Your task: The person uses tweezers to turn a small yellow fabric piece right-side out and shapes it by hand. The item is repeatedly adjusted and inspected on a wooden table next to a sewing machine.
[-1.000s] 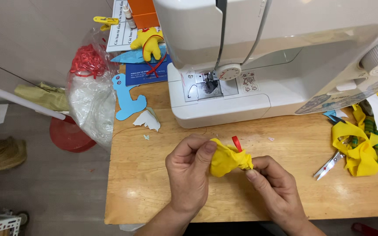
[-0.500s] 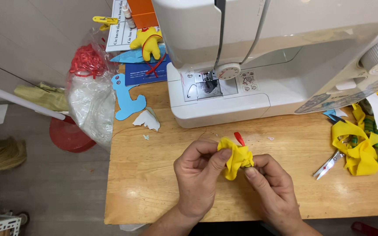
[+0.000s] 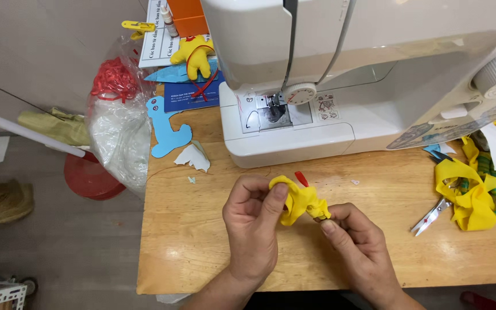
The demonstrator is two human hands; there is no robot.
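Now the left hand [image 3: 252, 227] and right hand [image 3: 356, 247] both pinch a small yellow cloth piece [image 3: 298, 201] above the counter [image 3: 202, 247] (soft, light, floppy by the look). Best gripped at its bunched edges, fingertips close.

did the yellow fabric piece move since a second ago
Yes, slightly. The yellow fabric piece, pinched between left hand and right hand, shifted down, away from the sewing machine base toward the table's near edge.

Sewing workshop: sewing machine [image 3: 340, 74], fabric scraps [image 3: 472, 195].
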